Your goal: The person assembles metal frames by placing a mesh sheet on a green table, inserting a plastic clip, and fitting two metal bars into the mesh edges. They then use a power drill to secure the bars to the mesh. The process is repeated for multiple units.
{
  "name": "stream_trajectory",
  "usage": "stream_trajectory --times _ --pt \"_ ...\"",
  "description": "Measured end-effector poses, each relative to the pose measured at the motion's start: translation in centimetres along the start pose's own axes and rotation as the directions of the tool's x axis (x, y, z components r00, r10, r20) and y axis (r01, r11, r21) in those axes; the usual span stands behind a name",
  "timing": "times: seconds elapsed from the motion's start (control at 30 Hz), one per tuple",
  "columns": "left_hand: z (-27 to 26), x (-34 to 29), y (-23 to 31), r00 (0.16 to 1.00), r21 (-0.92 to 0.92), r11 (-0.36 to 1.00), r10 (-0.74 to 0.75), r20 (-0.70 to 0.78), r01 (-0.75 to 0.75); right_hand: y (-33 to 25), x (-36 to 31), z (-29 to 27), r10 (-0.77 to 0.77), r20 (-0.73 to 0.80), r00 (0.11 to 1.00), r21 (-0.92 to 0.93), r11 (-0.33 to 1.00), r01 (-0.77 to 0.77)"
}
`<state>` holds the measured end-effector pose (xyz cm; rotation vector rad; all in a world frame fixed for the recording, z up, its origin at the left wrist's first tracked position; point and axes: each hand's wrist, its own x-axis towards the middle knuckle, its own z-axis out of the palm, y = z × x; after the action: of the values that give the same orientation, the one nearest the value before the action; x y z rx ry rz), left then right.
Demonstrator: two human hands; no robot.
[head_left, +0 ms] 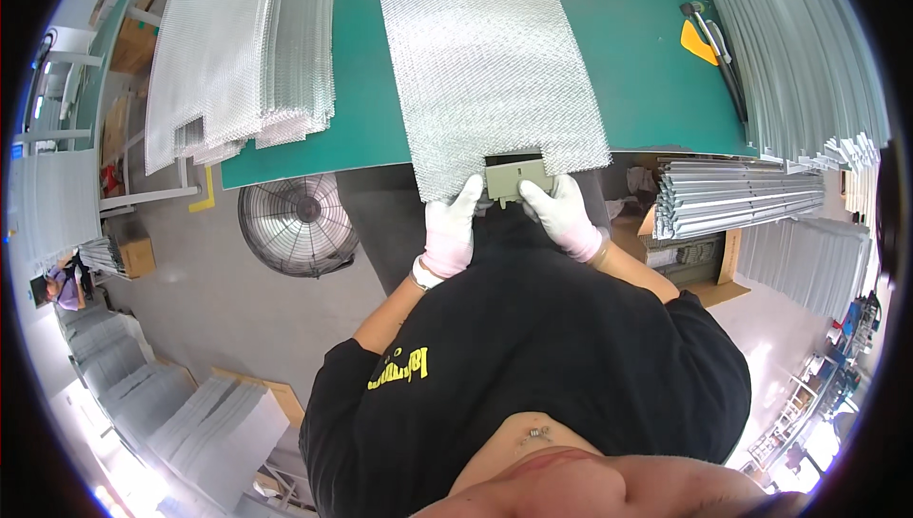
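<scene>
A silvery wire-mesh sheet (490, 61) lies on the green tabletop, its near end reaching past the edge toward me. A rectangular notch is cut in that end. Within the notch sits a small olive-grey plate (516, 178) with a slot and small tabs. My left hand (451, 235), in a white glove, is closed on the near left corner of the mesh, thumb on top beside the plate. My right hand (568, 221), gloved too, pinches the plate's right part with its thumb on top. The fingers under the sheet are mostly hidden.
Stacked mesh sheets (223, 52) stand on the left of the green table (366, 128), more (799, 52) on the right. A yellow-handled tool (699, 42) lies near the right stack. Below are a floor fan (302, 223), metal strips (732, 196) and a cardboard box (713, 292).
</scene>
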<state>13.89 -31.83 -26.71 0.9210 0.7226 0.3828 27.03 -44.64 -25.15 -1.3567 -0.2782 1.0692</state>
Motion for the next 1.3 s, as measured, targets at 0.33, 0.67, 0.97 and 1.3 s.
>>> stream_trajectory --times 0.33,0.67,0.97,1.3 --pt "1.1 0.1 -0.2 0.971 -0.124 0.968 -0.205 0.127 0.22 0.8 0.2 -0.8 -0.002 0.014 1.0 -0.054 0.999 0.003" --pt "0.4 0.6 -0.1 0.968 0.231 0.951 -0.232 0.099 0.204 0.0 -1.1 -0.3 -0.011 -0.136 0.991 0.309 0.949 0.053" --pt "0.0 0.6 -0.1 0.968 0.206 0.96 -0.22 0.124 0.192 1.2 -0.6 -1.5 0.08 -0.203 0.976 0.358 0.934 -0.003" --pt "1.2 -0.3 -0.3 0.964 -0.128 0.957 -0.249 0.093 0.26 1.8 -0.1 -1.0 0.052 -0.234 0.971 0.599 0.795 0.102"
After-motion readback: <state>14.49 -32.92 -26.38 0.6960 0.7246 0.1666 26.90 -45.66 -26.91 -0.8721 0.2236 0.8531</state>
